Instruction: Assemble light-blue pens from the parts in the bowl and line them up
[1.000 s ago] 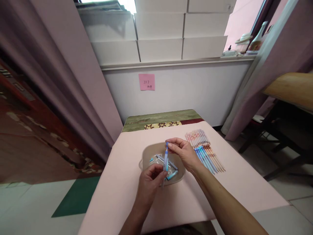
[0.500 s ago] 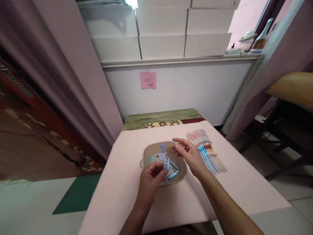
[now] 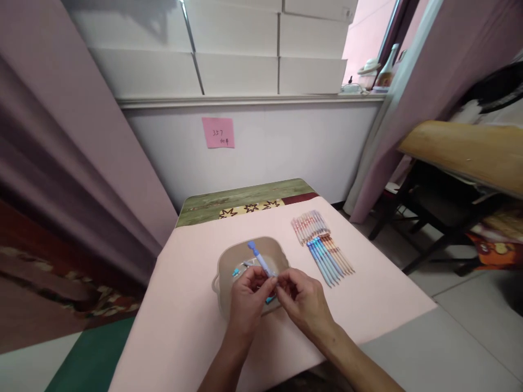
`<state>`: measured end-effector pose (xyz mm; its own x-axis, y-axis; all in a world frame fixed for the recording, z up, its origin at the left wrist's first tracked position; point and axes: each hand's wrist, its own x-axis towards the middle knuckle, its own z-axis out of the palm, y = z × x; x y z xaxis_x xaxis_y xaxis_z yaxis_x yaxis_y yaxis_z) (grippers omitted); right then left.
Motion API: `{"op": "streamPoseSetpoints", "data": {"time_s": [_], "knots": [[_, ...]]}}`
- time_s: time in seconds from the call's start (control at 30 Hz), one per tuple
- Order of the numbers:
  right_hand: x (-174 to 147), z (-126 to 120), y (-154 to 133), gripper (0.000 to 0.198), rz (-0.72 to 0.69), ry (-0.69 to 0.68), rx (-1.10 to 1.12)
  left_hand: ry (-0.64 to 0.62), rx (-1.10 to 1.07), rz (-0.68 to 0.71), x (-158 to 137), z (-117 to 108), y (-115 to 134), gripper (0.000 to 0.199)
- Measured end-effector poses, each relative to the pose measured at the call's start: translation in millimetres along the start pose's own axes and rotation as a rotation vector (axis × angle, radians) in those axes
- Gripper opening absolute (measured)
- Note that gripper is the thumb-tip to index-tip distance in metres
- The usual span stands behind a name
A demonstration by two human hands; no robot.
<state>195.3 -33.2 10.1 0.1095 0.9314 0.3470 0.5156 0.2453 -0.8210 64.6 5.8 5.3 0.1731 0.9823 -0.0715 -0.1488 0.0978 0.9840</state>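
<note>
My left hand [image 3: 248, 299] is closed around a blue pen [image 3: 261, 262], whose darker blue top points up and away to the left. At the pen's lower end, my right hand [image 3: 304, 299] is pinched, its fingertips meeting those of the left. Whatever sits between the right fingertips is hidden. Both hands are over the near side of a beige basin [image 3: 224, 261]. Inside it lie a small bright blue piece [image 3: 236, 272] and other pen parts, mostly covered by the hands.
Right of the basin, pens lie in rows on the pink tabletop [image 3: 183, 305]: pale red-and-white pens [image 3: 310, 226], blue pens [image 3: 324, 262] and tan pens [image 3: 339, 255]. A pink note [image 3: 218, 133] is stuck to the wall. A wooden table [image 3: 466, 152] stands at right.
My right hand has come down and left from above the basin's right side, closing its fingers at the pen's lower end. The pen now tilts more. The camera view has turned right.
</note>
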Motion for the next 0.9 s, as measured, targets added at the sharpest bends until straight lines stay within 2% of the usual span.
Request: {"op": "streamPoseSetpoints", "data": {"time_s": [0.1, 0.2, 0.33, 0.4, 0.57, 0.67, 0.77, 0.9], "knots": [[-0.8, -9.7, 16.5, 0.008, 0.082, 0.095, -0.017, 0.032, -0.009, -0.005, -1.4, -0.3, 2.3, 0.036], [-1.9, -27.5, 48.5, 0.008, 0.192, 0.157, -0.152, 0.167, 0.063, 0.013, -8.5, -14.2, 7.7, 0.039], [-2.5, -44.6, 93.6, 0.007, 0.346, 0.094, -0.459, 0.392, 0.172, 0.101, -18.4, -47.1, 5.9, 0.041], [-0.7, -45.4, 107.3, 0.009, 0.402, 0.033, -0.581, 0.49, 0.213, 0.092, -21.7, -62.7, 0.2, 0.045], [8.9, -37.1, 114.4, 0.012, 0.474, -0.085, -0.793, 0.63, 0.286, 0.022, -27.8, -89.6, -16.8, 0.051], [12.5, -33.1, 112.6, 0.014, 0.481, -0.131, -0.852, 0.658, 0.326, -0.001, -28.1, -98.1, -25.1, 0.054], [12.2, -32.6, 112.4, 0.015, 0.484, -0.143, -0.883, 0.63, 0.329, -0.049, -24.5, -97.9, -31.3, 0.059], [9.6, -38.1, 112.0, 0.016, 0.435, -0.107, -0.848, 0.6, 0.307, -0.072, -23.2, -83.7, -38.3, 0.068]]}}
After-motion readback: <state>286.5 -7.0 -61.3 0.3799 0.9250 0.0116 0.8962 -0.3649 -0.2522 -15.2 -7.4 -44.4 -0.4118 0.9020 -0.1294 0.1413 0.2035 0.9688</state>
